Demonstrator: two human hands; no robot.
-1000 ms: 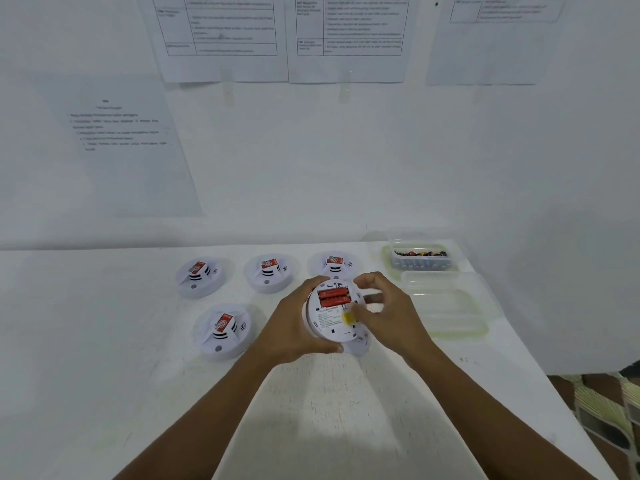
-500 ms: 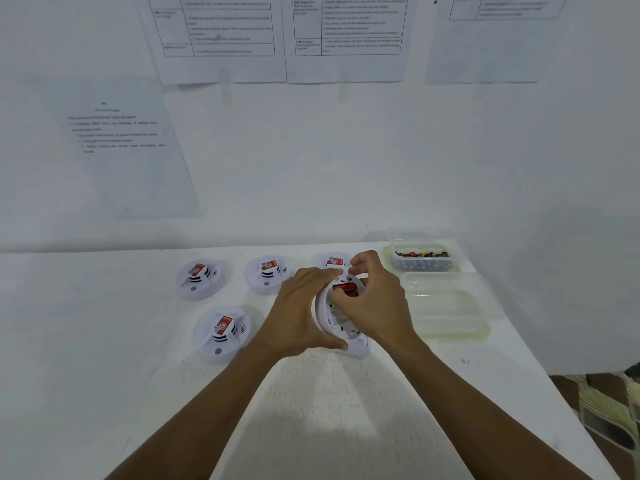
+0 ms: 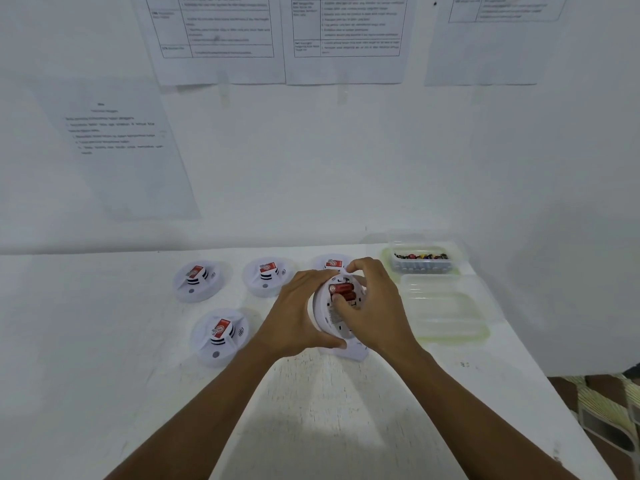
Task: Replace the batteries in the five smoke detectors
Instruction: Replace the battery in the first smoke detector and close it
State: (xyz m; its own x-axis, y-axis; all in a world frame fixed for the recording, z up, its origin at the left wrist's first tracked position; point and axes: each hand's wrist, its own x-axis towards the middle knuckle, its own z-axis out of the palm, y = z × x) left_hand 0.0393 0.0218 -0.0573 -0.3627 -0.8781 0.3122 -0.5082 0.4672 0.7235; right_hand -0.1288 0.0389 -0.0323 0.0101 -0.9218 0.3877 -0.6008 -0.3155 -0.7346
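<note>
**OPERATOR:** What's in front of me, nearest first?

**DESK:** Your left hand [image 3: 301,313] wraps the left edge of the held detector [image 3: 323,315], which is tilted on its rim above the table [image 3: 104,375]. Your right hand [image 3: 379,306] curls over its far rim, thumb pressed on the red batteries [image 3: 341,289] in the open bay. A white cover piece [image 3: 355,351] lies just beneath.

**OPERATOR:** Which step is this?

**DESK:** It looks like the first unit of five, with its cells being worked at. I cannot tell whether they are going out or in. The front-left detector [image 3: 220,336] and the back row of three [image 3: 266,275] lie face up with red tags on top, seemingly untouched.

**OPERATOR:** And the next move?

**DESK:** Hold steady with your left hand while your right thumb works on one cell's end. If the cells are coming out, lever that end free. If they are going in, press it home. After that it is a reach to your right. The empty clear tub [image 3: 450,278] sits near your right hand, and the tub of loose batteries [image 3: 422,270] is just behind it by the wall. Printed sheets [image 3: 214,36] hang above, their text too small to read
</note>
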